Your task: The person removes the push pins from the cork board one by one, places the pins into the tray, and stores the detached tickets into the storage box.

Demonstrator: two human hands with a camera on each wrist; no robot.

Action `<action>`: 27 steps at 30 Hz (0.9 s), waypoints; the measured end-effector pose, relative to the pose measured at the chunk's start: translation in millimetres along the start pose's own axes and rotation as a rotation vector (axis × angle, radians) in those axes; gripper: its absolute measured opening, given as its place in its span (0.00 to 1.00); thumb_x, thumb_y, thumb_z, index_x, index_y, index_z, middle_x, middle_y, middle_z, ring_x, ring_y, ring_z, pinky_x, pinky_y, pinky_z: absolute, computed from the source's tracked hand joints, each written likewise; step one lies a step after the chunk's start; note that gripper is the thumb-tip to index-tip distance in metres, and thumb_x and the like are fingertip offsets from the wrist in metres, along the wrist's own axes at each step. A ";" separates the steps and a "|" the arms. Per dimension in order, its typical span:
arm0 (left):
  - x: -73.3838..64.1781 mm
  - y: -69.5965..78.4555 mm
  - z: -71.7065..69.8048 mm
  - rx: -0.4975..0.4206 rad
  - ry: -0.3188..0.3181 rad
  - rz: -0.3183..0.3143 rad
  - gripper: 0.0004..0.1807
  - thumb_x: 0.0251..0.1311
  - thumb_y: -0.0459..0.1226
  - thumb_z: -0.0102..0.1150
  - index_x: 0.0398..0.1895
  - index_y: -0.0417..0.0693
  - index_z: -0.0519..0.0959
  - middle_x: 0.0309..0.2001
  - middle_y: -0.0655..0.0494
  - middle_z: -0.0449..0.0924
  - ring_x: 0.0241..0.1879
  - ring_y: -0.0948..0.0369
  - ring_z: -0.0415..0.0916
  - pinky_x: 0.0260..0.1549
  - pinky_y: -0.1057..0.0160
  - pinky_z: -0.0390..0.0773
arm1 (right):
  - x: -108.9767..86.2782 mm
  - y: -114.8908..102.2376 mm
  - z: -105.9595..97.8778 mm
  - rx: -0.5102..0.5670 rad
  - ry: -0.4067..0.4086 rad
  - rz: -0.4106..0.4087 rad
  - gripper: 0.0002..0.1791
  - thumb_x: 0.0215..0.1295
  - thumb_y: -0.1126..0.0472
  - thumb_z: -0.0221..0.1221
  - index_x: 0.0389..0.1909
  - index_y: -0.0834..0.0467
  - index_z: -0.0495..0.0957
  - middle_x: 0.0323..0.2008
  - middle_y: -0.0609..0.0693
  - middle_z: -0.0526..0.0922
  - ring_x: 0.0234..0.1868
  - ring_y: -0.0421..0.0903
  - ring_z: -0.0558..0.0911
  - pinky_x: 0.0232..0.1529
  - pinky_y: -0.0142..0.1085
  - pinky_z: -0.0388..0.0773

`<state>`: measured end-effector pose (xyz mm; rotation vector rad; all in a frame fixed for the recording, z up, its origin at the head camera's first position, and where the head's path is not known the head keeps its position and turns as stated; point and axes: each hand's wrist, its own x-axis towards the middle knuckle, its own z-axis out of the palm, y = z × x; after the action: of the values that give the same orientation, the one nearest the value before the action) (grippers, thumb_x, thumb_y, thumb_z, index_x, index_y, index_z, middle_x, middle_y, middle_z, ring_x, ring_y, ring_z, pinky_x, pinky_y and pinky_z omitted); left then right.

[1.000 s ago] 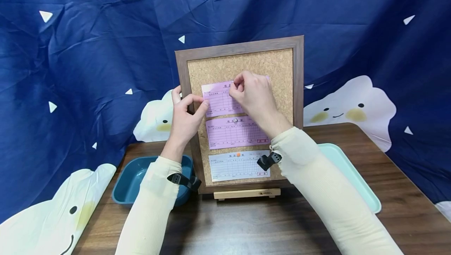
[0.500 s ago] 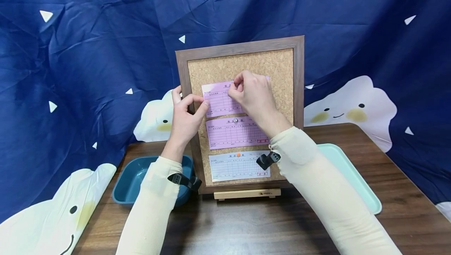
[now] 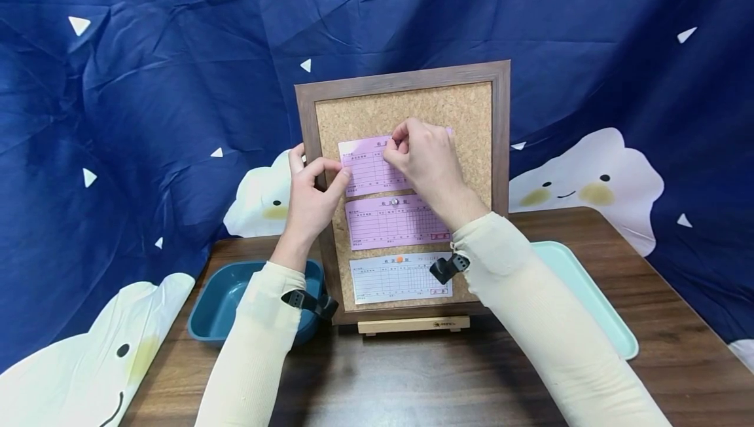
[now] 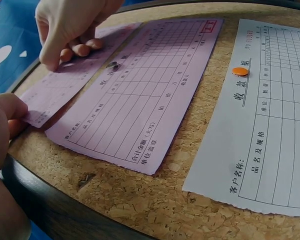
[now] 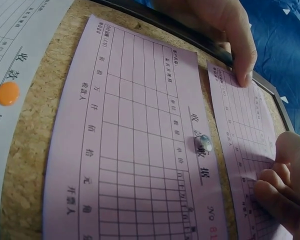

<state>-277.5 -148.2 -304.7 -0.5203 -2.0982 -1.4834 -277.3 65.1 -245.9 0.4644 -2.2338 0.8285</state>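
A framed corkboard (image 3: 401, 109) leans on a small wooden easel (image 3: 413, 325). My left hand (image 3: 309, 201) is at its left side, thumb and index finger pinching the left edge of the top pink receipt slip (image 3: 368, 168), another finger behind the frame. My right hand (image 3: 429, 165) has curled fingers, thumb and index finger pressed together at that slip's upper middle; what lies between their tips is hidden. Below hangs a second pink receipt slip (image 5: 135, 105) with a silver thumbtack (image 5: 204, 143). Lowest is a white receipt slip (image 4: 260, 145) under an orange thumbtack (image 4: 240, 71).
A dark teal bin (image 3: 218, 306) stands left of the board, partly behind my left forearm. A light mint tray (image 3: 583, 289) lies on the right, partly covered by my right sleeve. Both are on a brown wooden table (image 3: 383, 381), with a blue cloth (image 3: 177, 86) behind.
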 end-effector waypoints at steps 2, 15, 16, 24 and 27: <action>-0.1 0.7 0.3 0.003 0.000 -0.002 0.10 0.69 0.40 0.69 0.40 0.41 0.87 0.83 0.42 0.48 0.84 0.42 0.46 0.80 0.32 0.52 | -0.1 0.2 -0.4 0.006 -0.005 0.004 0.05 0.62 0.67 0.63 0.38 0.63 0.85 0.31 0.58 0.88 0.34 0.56 0.84 0.58 0.56 0.75; -0.3 -0.1 0.8 -0.002 0.008 0.007 0.10 0.70 0.40 0.68 0.40 0.40 0.87 0.82 0.42 0.49 0.84 0.42 0.46 0.80 0.32 0.50 | -1.4 4.2 1.1 0.055 0.023 -0.028 0.05 0.62 0.66 0.62 0.36 0.63 0.84 0.30 0.58 0.87 0.31 0.54 0.83 0.57 0.55 0.75; -0.3 -0.2 0.7 -0.001 0.008 0.008 0.10 0.70 0.39 0.69 0.40 0.40 0.87 0.82 0.42 0.49 0.84 0.42 0.46 0.80 0.32 0.50 | -1.5 4.5 1.1 0.059 0.026 -0.031 0.05 0.62 0.66 0.62 0.36 0.64 0.84 0.30 0.57 0.87 0.31 0.54 0.83 0.57 0.55 0.75; -0.3 0.2 0.3 0.000 0.004 0.003 0.10 0.70 0.40 0.68 0.40 0.40 0.87 0.83 0.42 0.48 0.86 0.43 0.41 0.81 0.31 0.47 | -2.4 5.3 0.7 0.096 0.030 -0.031 0.05 0.63 0.68 0.63 0.38 0.65 0.84 0.30 0.58 0.87 0.31 0.54 0.83 0.55 0.52 0.78; -0.1 -0.6 -0.4 -0.004 0.003 0.007 0.10 0.70 0.40 0.69 0.40 0.40 0.87 0.83 0.42 0.49 0.85 0.43 0.43 0.81 0.32 0.48 | -3.1 6.0 0.6 0.109 0.045 -0.030 0.06 0.64 0.67 0.62 0.38 0.65 0.84 0.30 0.59 0.88 0.31 0.54 0.84 0.51 0.49 0.80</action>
<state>-277.8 -148.8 -305.1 -0.5261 -2.0899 -1.4833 -278.6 69.4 -251.0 0.5245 -2.1430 0.9392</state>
